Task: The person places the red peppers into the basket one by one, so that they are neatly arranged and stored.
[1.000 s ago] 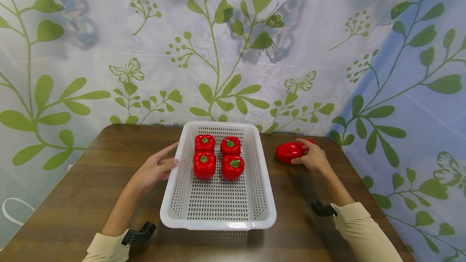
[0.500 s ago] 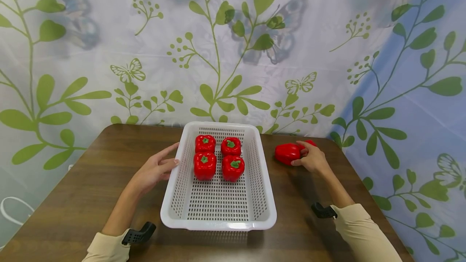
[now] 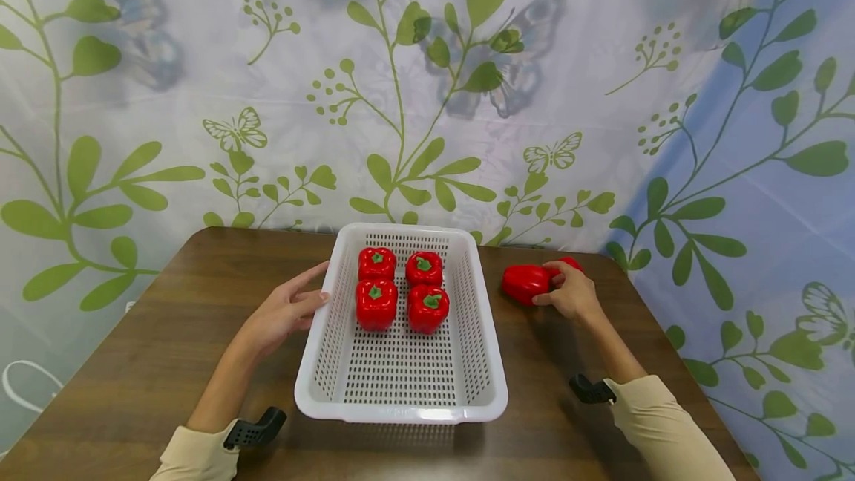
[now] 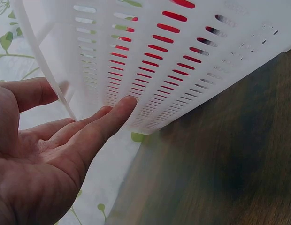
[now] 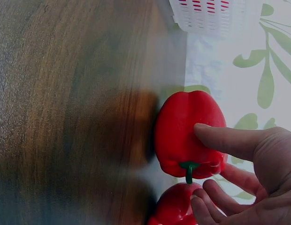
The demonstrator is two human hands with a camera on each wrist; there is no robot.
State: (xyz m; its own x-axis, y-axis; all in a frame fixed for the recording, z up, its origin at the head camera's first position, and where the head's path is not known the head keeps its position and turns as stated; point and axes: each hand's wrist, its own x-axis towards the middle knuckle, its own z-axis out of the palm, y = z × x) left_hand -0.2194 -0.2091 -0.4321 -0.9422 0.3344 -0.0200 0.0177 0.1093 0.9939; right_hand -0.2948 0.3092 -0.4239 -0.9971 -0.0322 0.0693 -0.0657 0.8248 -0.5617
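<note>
My left hand (image 3: 286, 312) holds the left side of a white perforated plastic basket (image 3: 427, 416), its thumb over the rim and its fingers along the outer wall (image 4: 150, 75). On the right of the table, my right hand (image 3: 573, 292) grips a glossy red bell pepper (image 3: 525, 284) lying on its side. In the right wrist view the thumb presses the near face of this bell pepper (image 5: 185, 122), with its green stem pointing toward the palm side. A second red bell pepper (image 5: 176, 206) lies right behind it, partly hidden by the fingers.
Inside the basket, several red bell peppers (image 3: 376, 305) stand upright in two rows toward its far end. The brown wooden table (image 3: 220, 273) ends at a leaf-patterned curtain (image 3: 427, 95) behind and at the right. A white cable (image 3: 20, 392) hangs off the left edge.
The right hand's bell pepper has shifted slightly left, and more of the bell pepper behind it shows. The left hand and the basket have stayed in place.
</note>
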